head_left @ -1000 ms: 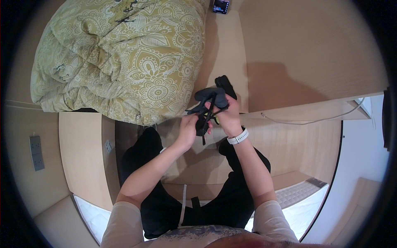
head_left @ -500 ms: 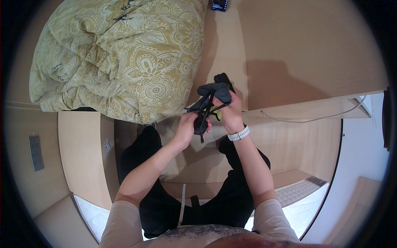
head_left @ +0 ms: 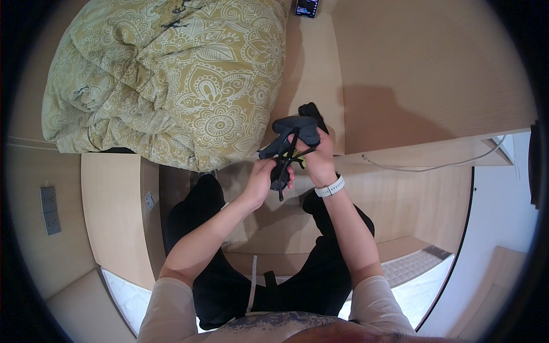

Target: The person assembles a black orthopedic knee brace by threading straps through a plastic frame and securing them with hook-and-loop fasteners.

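Note:
Both my hands are together in front of the bedding, over the edge of the light wood surface. My left hand (head_left: 262,180) is closed around the lower, dark part of a pair of black glasses (head_left: 284,168), whose thin arms cross above my fingers. My right hand (head_left: 321,163) grips a soft-looking dark grey piece (head_left: 294,127), like folded cloth or a pouch, close against the glasses. A yellow-green patch shows between the two hands; what it belongs to is unclear. Just beyond my right hand lies a black elongated object (head_left: 312,115), partly hidden.
A yellow quilt (head_left: 223,86) with white floral print is heaped at the upper left. A phone (head_left: 307,7) with its screen lit lies at the far edge. To the right, a pale cable (head_left: 417,168) hangs along the wood panel (head_left: 423,74). A wall socket (head_left: 50,210) is at left.
The glasses have shifted very slightly toward the right and down, along with my left hand. Both hands keep their hold. The whole view has moved a little.

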Tool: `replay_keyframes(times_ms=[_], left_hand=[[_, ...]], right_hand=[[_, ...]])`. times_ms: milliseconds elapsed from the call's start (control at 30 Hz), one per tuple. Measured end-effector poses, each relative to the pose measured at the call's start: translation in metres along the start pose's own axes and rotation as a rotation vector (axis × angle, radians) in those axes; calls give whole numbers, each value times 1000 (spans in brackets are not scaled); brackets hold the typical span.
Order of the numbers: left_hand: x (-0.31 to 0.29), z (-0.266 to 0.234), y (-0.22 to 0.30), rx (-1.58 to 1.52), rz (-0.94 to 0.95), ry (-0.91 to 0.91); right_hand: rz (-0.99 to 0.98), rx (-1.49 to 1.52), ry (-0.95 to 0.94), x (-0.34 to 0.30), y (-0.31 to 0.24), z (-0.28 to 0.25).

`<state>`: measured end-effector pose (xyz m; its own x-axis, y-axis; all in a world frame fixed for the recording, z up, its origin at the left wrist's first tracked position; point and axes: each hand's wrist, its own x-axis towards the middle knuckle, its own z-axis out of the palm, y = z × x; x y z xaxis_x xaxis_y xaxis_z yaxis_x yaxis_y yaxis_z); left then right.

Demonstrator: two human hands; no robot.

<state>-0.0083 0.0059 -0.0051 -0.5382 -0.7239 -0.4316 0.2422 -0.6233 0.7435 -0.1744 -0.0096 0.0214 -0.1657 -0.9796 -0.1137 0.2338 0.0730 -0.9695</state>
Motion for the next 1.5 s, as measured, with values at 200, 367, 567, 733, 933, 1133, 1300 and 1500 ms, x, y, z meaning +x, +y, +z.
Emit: replay_keyframes(times_ms=[200,367,567,733,933,1133,1300,1500], left_hand=[[-1,-6,3,-71,-57,35],[0,-3,5,-100,-43,43],[3,4,1,10,27,-26],[3,3,2,9,47,14],[0,-1,7,-14,53,72],[3,4,-3,-16,39,-32],[4,4,5,-28,69,15],[2,-2,8,-27,84,33]], right_hand=[[106,-57,-32,-4,13,3],[71,-91,-75,-3,17,-3],[-32,-1,70,-5,-12,6],[-3,-74,109,-5,12,2],[180,-41,-79,-4,9,3],[-3,-34,95,-4,-4,-2],[61,-56,49,-7,10,-5],[136,-64,-63,-4,5,-4]])
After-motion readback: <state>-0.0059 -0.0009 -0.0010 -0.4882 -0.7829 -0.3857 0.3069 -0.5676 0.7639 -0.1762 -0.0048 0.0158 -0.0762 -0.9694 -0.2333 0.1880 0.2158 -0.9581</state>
